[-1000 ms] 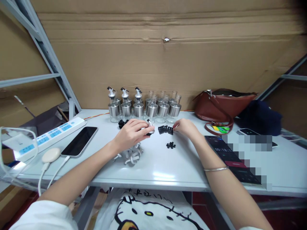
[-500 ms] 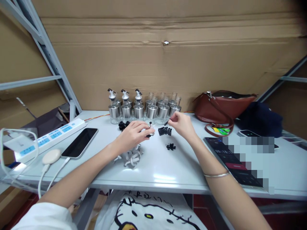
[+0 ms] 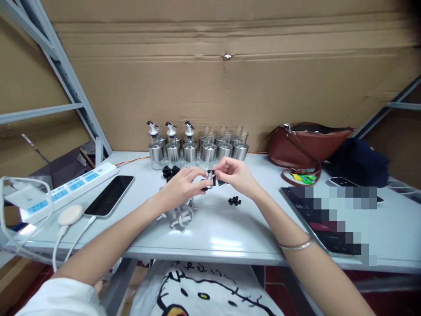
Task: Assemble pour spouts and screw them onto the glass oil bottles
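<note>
Glass bottles (image 3: 173, 152) stand (three spouted); left grip (image 3: 183, 183) pinches spout (image 3: 209, 176), right grip (image 3: 239, 176) black piece (image 3: 214, 177).

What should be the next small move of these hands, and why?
Probably the right hand should ease its small black piece onto the silvery spout in the left hand: the parts sit close together, and three bottles carry similar spouts topped with black levers.

A white sleeve (image 3: 62, 299) covers the top of the left arm (image 3: 115, 237), lower left in the frame. A thin, shiny silver bangle (image 3: 296, 248) goes around the right arm (image 3: 276, 224). The white shirt (image 3: 204, 281), bottom middle, has black writing (image 3: 190, 267) above a cartoon face (image 3: 217, 303) with black lines and a yellow nose (image 3: 204, 296).
</note>
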Tool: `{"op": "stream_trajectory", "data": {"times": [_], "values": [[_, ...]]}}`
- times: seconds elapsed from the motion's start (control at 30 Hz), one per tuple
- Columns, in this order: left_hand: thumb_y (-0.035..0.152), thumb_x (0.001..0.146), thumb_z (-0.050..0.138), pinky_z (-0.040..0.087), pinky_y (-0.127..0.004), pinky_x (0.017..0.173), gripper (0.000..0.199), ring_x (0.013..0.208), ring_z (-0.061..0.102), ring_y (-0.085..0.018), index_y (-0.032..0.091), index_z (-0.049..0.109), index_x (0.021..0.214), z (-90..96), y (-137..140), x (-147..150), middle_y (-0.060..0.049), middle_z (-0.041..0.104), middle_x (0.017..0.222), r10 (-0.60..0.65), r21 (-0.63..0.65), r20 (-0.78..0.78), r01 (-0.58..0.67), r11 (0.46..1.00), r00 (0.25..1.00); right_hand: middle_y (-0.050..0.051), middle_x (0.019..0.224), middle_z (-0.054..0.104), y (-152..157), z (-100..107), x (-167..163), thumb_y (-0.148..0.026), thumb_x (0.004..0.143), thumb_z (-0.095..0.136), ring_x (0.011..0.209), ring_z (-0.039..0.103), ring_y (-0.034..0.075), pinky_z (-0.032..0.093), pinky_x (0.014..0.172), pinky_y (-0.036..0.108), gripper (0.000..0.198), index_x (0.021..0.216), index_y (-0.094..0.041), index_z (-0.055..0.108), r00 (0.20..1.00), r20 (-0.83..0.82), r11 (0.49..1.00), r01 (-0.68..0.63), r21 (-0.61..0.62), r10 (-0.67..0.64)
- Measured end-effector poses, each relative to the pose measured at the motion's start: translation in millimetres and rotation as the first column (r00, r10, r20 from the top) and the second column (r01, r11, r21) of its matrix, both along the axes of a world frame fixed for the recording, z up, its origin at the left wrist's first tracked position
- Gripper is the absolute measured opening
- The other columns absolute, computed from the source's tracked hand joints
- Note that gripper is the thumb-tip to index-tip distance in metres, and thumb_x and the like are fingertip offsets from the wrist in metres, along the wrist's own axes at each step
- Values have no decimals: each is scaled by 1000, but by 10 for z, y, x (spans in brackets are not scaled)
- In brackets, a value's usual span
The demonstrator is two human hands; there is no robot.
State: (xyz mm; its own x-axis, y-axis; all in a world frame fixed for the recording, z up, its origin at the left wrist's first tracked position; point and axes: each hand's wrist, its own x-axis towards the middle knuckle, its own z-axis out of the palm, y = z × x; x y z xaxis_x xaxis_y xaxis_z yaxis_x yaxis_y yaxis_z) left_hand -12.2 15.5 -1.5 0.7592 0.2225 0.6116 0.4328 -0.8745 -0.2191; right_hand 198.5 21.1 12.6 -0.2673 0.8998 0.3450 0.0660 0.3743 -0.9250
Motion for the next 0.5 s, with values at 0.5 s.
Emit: {"op": "stream_trajectory", "data": {"times": [0.5], "values": [[27,92,53,54,-43,93,20,117,51,-24,24,59,111,23,-24,22,-12,39,131,-66,-128,79,76,989,995,3,71,69,-14,21,20,-38,68,71,62,59,13,47,57,25,22,75,-18,69,997,35,994,67,82,-70]]}}
